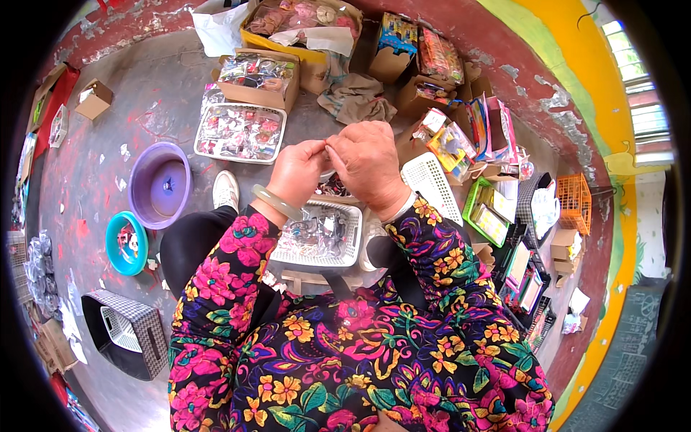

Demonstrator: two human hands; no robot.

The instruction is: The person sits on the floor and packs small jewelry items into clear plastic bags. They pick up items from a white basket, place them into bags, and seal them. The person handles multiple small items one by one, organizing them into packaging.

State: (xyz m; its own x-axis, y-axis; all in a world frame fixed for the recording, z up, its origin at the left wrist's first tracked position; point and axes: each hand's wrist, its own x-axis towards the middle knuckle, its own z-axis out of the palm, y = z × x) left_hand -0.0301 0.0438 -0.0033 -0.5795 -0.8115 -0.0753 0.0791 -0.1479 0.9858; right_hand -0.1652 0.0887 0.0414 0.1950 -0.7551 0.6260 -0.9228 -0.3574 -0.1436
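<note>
My left hand (296, 173), with a pale bangle (277, 203) on its wrist, is raised in front of me, thumb and forefinger pinched. Close against it, my right hand (368, 167) has its fingers curled in a pinch too, and the fingertips of both meet. Anything held between them is too small or hidden to make out. Below the hands stands a white basket (354, 252) holding small clear packets of dark items. Just beyond it, partly covered by my hands, lie more dark small items (332, 189).
Ahead is another white basket (204, 147) of packets, with a cardboard box (277, 93) behind. On the left sit a purple basin (142, 194) and a teal basin (115, 248). Rightward are an upturned-looking white basket (432, 183), a green tray (475, 205) and an orange crate (574, 205).
</note>
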